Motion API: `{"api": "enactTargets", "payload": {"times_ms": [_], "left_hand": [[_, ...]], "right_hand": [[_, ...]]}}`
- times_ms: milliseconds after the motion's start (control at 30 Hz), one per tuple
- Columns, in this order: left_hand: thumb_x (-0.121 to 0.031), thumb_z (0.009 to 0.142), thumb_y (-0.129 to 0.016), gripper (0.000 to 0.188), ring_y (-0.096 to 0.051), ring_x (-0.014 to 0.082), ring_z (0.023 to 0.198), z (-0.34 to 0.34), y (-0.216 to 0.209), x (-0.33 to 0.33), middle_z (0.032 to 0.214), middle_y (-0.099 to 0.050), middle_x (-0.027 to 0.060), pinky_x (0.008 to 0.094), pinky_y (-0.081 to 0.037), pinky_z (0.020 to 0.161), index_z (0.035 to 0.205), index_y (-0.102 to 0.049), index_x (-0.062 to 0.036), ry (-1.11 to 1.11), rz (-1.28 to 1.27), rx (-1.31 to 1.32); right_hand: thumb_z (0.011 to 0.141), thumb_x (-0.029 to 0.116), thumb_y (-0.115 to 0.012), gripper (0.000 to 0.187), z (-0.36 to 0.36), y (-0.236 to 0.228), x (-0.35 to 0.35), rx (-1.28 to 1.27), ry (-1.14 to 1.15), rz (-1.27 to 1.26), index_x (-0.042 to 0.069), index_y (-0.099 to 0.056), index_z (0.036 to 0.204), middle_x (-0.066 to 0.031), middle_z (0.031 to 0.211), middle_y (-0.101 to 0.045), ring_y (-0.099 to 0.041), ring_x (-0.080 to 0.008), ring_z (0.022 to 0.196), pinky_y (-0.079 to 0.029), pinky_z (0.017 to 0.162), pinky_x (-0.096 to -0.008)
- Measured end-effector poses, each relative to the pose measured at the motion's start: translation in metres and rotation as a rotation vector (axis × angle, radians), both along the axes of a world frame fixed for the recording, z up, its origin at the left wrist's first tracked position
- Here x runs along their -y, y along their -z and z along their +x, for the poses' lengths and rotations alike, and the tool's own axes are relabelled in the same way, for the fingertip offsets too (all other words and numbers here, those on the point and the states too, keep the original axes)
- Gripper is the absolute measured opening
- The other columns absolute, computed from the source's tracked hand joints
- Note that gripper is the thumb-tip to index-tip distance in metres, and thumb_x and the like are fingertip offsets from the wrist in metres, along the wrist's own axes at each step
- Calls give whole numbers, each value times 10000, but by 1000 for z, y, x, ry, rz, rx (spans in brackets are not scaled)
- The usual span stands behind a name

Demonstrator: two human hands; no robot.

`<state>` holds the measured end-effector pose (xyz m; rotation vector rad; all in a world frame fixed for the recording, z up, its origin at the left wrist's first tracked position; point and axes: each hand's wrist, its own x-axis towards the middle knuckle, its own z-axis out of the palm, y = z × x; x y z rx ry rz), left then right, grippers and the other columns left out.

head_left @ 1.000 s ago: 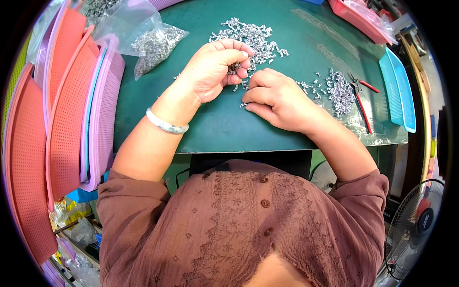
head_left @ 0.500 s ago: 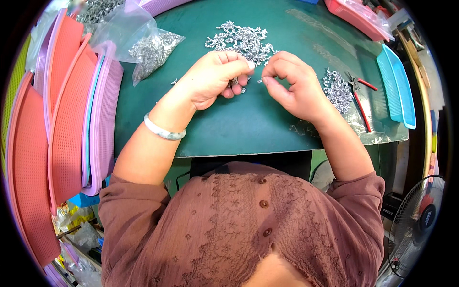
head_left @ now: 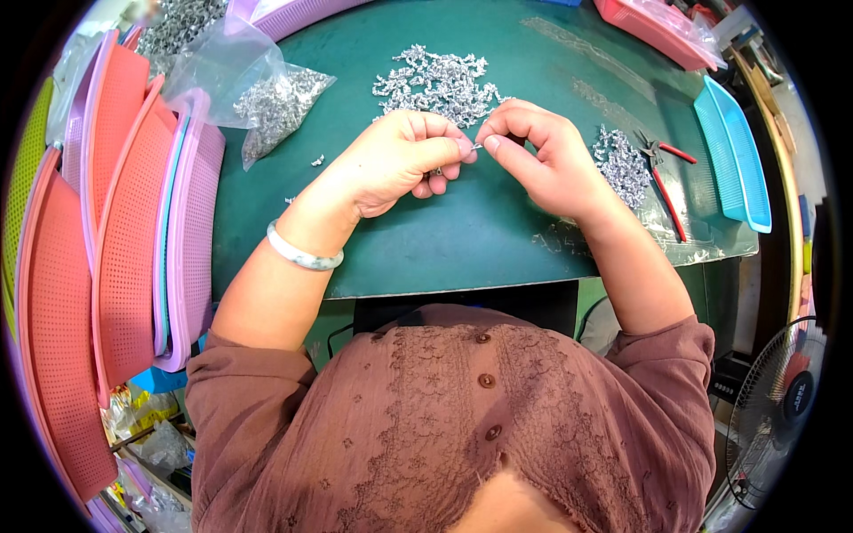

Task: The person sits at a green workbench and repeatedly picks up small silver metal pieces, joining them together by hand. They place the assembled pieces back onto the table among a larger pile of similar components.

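1. Dark green table mat (head_left: 444, 240) carries everything.
2. Heap of small silvery metal parts (head_left: 435, 82) lies just beyond both hands.
3. Left hand (head_left: 395, 160) and right hand (head_left: 538, 151) meet fingertip to fingertip, pinching one tiny silvery piece (head_left: 477, 146) above the mat.

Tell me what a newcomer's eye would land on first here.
The left hand and right hand meet fingertip to fingertip over the green mat, pinching a tiny metal piece. Just beyond them lies a pile of silvery metal parts. Stacked pink and orange baskets fill the left side.
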<state>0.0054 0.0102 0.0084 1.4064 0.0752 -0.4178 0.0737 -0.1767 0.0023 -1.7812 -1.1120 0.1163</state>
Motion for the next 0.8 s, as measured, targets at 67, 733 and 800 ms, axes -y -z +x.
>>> {"api": "enactTargets", "payload": {"times_ms": [67,733,800], "left_hand": [[-169,837,-587,132,-487,51,520,0,-1,0,645,-539,-8,159,-362,433,821,-611,-41,-9,1,-2],[-173,856,-573,150,-491,45,514,1,1,-2,650,-550,-11,148,-363,422,834,-613,-30,-50,13,13],[-168,856,-566,149,-496,44,517,2,-2,-4,647,-551,-13,147,-363,421,844,-615,-28,-107,11,31]], "right_hand": [[802,67,-541,101,-1,0,0,-59,11,-13,-14,-596,826,-82,775,-566,-522,-153,682,-426,612,-263],[768,59,-587,73,3,-6,4,-56,-3,-66,-12,-592,786,-66,738,-550,-531,-134,666,-438,609,-251],[747,48,-591,59,8,-17,12,51,16,-149,-9,-587,765,-77,724,-547,-537,-160,653,-440,603,-263]]}}
